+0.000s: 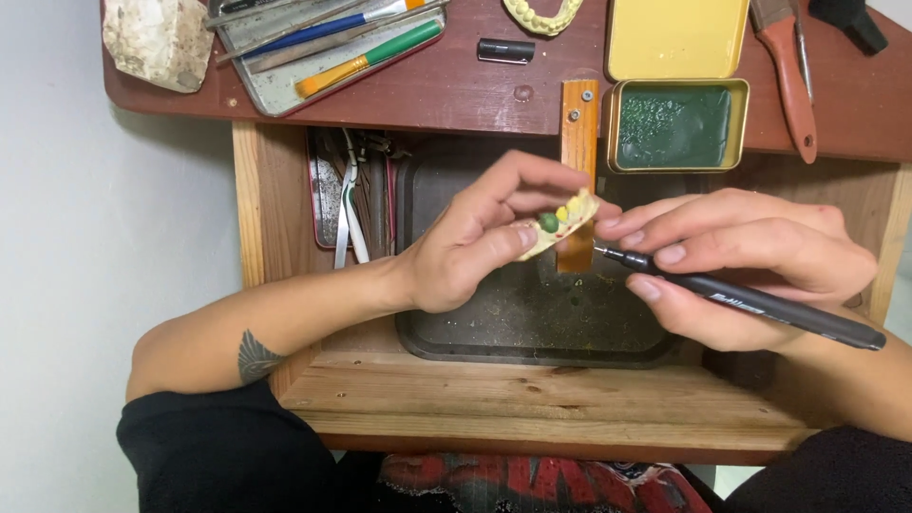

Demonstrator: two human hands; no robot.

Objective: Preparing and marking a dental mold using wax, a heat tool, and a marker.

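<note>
**Pen tip meets dental model over the tray**

The left hand point(475, 242) pinches a small cream dental model point(562, 226) between thumb and fingertips, a green tooth and yellow teeth showing on top; it is held up above the dark tray point(456, 328) in the wooden bench recess, right in front of the upright wooden peg point(579, 133); the right hand point(750, 261) is closed round a black pen point(760, 306), fingers wrapped along the barrel, its tip just beside the model's right end; up on the reddish benchtop, an open yellow tin point(676, 90) shows green wax inside; left of it, a metal tray of tools point(318, 47) and a white plaster block point(157, 40); another yellow tooth arch point(541, 14) sits at the top edge.
</note>
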